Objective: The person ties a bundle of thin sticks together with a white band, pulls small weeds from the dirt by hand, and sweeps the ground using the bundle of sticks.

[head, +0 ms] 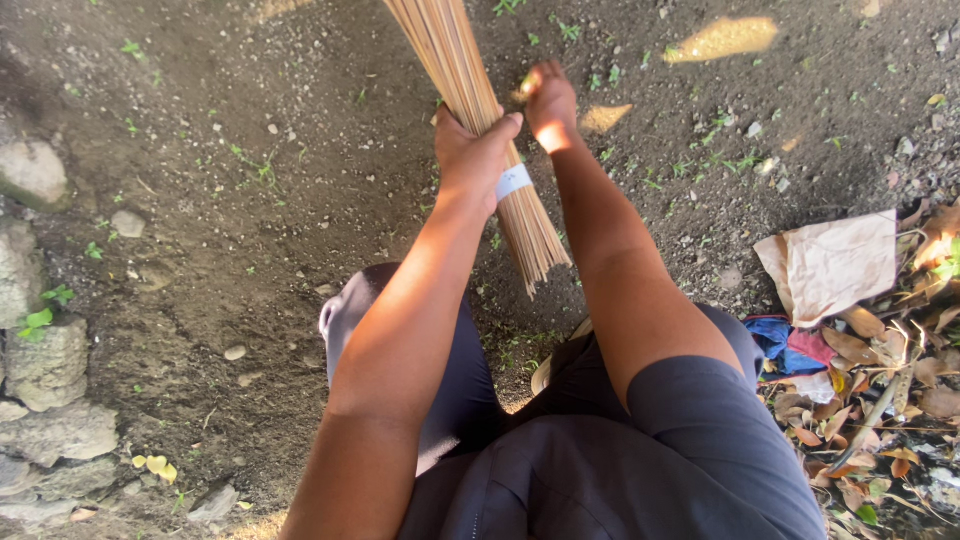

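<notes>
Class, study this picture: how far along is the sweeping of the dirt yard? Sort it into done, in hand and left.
Done: the bare dirt ground ahead looks mostly free of litter. In hand: the left hand grips the bundle of thin tan broom sticks; the right hand is beside it. Left: the pile of dry brown leaves and paper scraps lies at the right.

Shaded, sharp; sun patches (overexposed) dapple soil (250, 230).

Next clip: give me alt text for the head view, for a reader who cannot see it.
The left hand grips a bundle of thin tan broom sticks bound with a white band, while the right hand touches it alongside, over bare brown dirt ground. Dry leaves and crumpled paper litter lie to the right.
</notes>
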